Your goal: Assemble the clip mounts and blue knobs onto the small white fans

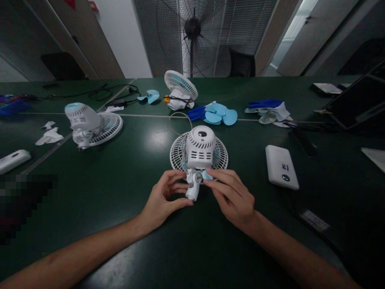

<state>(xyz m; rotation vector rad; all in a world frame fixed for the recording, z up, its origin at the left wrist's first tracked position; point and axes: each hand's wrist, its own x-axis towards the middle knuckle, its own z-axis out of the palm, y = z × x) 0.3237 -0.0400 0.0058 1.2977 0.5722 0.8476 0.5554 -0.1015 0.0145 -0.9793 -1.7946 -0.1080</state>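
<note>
A white fan lies face down on the green table, its grille under the motor housing. From the housing a white jointed neck points towards me. My left hand holds this neck, fingers on its left side and thumb at its lower end. Between the fingertips of my right hand is a small light-blue knob, at the right side of the neck joint.
Another white fan lies at the left, and a third stands at the back. Light-blue blades rest behind the near fan, beside blue-and-white gloves. A white device marked 18 sits at the right.
</note>
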